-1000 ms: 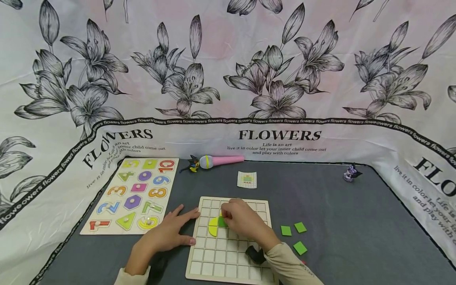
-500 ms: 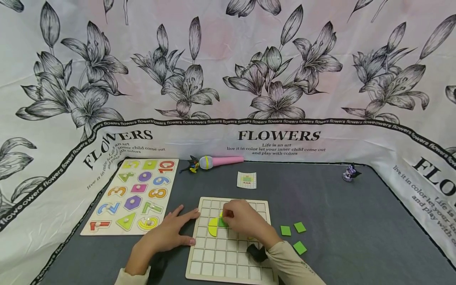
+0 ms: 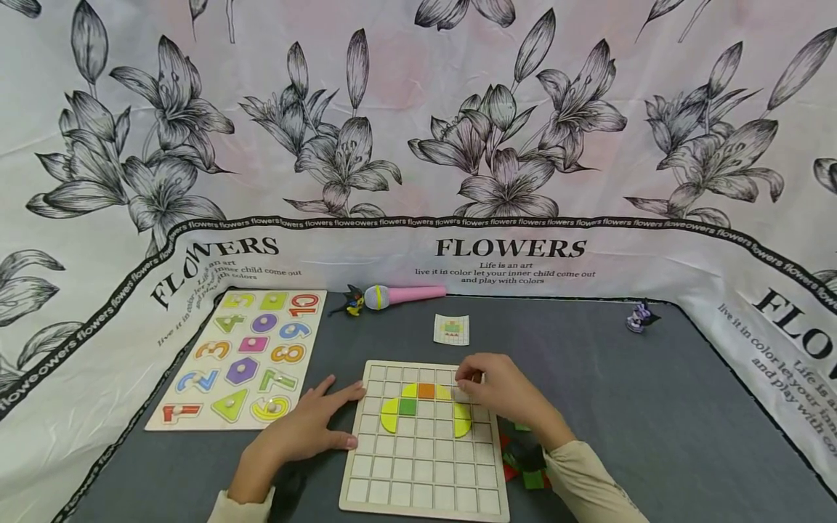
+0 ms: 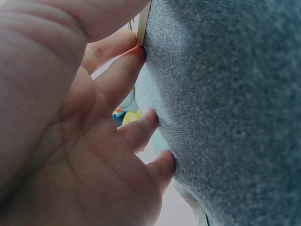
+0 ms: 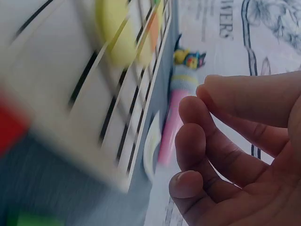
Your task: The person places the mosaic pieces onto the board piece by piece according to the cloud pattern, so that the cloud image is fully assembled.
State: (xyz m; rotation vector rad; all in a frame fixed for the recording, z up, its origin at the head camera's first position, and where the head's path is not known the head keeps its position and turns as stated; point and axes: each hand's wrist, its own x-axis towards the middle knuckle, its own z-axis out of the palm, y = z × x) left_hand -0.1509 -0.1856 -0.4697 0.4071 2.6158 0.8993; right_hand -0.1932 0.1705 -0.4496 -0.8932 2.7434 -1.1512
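Note:
A pale gridded board (image 3: 423,476) lies on the dark table. Near its upper part sit a green square tile (image 3: 407,407), an orange square tile (image 3: 426,391) and several yellow curved-edge tiles (image 3: 389,415). My left hand (image 3: 314,425) rests on the table with its fingers spread, thumb and index touching the board's left edge. Above the upper right of the board is my right hand (image 3: 506,385). Its fingers (image 5: 193,141) are loosely bent, thumb near the index tip, with nothing visible between them.
Green tiles (image 3: 533,479) and red tiles (image 3: 510,471) lie right of the board, partly hidden by the wrist camera. A number puzzle (image 3: 245,363) lies left. Behind are a small pattern card (image 3: 451,330), a pink toy microphone (image 3: 408,294) and two figurines, one purple (image 3: 641,317).
My right hand has lifted off the tiles and moved right, uncovering the orange tile and the yellow tiles on the right. The left hand has stayed in place.

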